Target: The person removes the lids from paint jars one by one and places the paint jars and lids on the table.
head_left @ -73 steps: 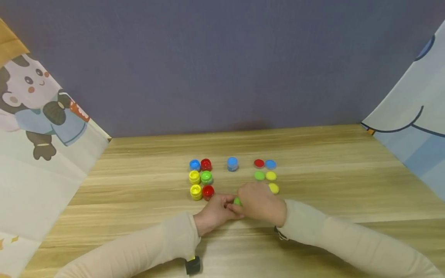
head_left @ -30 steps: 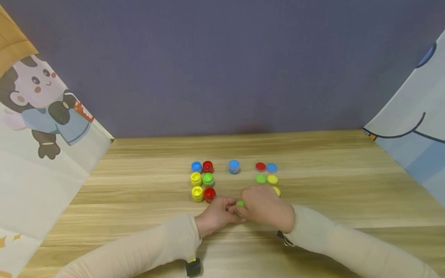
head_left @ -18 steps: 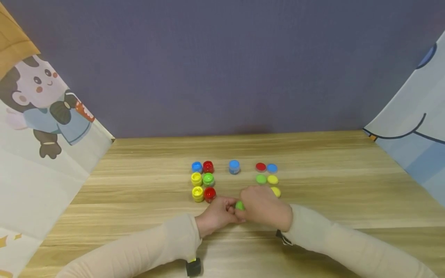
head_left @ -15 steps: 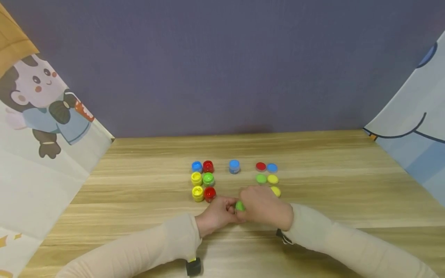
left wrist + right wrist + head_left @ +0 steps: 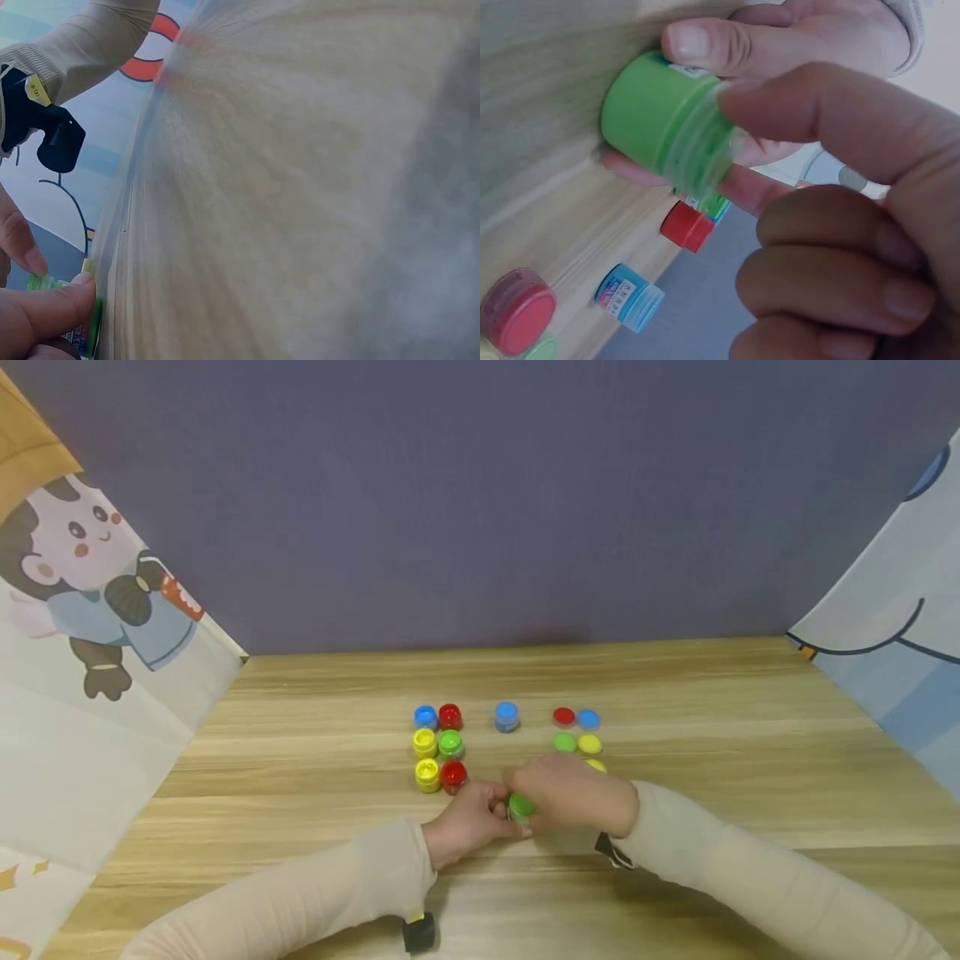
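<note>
In the head view my left hand [image 5: 468,818] holds a small green paint jar [image 5: 641,112] by its sides, near the table's front. My right hand [image 5: 573,789] reaches over from the other side and pinches the jar's ridged screw lid [image 5: 697,154] with thumb and index finger. Its other fingers are curled in the right wrist view. The lid's green top [image 5: 522,804] shows between the hands. The left wrist view has only part of the jar at its lower left edge, by the left thumb [image 5: 56,307]. Whether the lid is loose I cannot tell.
Left of the hands stand uncapped jars in two columns, among them a red jar [image 5: 453,777] and a yellow jar [image 5: 427,775]. A capped blue jar [image 5: 507,717] stands behind. Loose lids, including a red lid [image 5: 564,717], lie at right; the nearest yellow lid [image 5: 596,766] is partly hidden.
My right hand has turned slightly on the lid, its fingers shifting up and left. More of the green top shows, and the nearest yellow lid is more covered. The left hand stays in place.
</note>
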A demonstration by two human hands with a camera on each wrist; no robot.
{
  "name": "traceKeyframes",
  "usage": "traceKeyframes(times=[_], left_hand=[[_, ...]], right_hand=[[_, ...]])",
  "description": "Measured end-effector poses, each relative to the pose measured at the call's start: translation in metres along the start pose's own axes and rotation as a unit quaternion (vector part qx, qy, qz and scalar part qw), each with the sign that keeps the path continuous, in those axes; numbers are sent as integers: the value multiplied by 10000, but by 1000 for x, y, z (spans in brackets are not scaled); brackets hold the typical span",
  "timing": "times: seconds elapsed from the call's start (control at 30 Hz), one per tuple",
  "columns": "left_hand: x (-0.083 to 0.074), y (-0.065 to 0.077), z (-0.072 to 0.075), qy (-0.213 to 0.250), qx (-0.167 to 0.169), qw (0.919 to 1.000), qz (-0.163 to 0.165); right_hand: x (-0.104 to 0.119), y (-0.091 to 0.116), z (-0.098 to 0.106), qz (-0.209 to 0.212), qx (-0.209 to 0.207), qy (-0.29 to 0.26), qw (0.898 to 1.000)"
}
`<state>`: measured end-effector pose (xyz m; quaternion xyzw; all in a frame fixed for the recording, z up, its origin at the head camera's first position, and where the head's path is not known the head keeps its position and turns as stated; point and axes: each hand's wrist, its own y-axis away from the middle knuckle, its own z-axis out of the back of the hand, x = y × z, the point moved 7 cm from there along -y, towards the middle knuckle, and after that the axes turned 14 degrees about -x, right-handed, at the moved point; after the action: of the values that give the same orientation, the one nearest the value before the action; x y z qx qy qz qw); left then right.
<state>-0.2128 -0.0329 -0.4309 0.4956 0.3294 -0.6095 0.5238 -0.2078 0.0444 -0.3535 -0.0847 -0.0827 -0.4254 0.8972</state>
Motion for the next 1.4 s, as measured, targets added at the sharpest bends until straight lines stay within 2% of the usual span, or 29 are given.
traceKeyframes(times=[0.1, 0.2, 0.37, 0.47, 0.63, 0.83, 0.97, 1.2, 1.4], left_hand=[[0, 0, 0, 4, 15, 10000, 7], [1, -1, -1, 35, 81, 10000, 15], [1, -1, -2, 95, 101, 9999, 3], [2, -1, -2, 113, 73, 9999, -2], [2, -1, -3, 167, 132, 9998, 45], [2, -1, -3, 164, 179, 9997, 47], [0, -1, -2, 170, 189, 9997, 6], [-2, 1, 0, 160, 170, 9997, 37], [-2, 1, 0, 35, 122, 9999, -16]], right_hand=[[-1, 1, 0, -4, -38, -94, 9999], [-2, 2, 2, -52, -300, -218, 9993], [-8, 5, 3, -638, -676, -74, 9956], [-12, 5, 1, -936, -699, 173, 9930], [-12, 6, -2, -1017, -631, 318, 9923], [-11, 6, -6, -957, -520, 416, 9932], [-10, 5, -5, -842, -567, 281, 9944], [-8, 4, -2, -496, -608, 295, 9965], [-7, 4, -2, -342, -415, -26, 9985]])
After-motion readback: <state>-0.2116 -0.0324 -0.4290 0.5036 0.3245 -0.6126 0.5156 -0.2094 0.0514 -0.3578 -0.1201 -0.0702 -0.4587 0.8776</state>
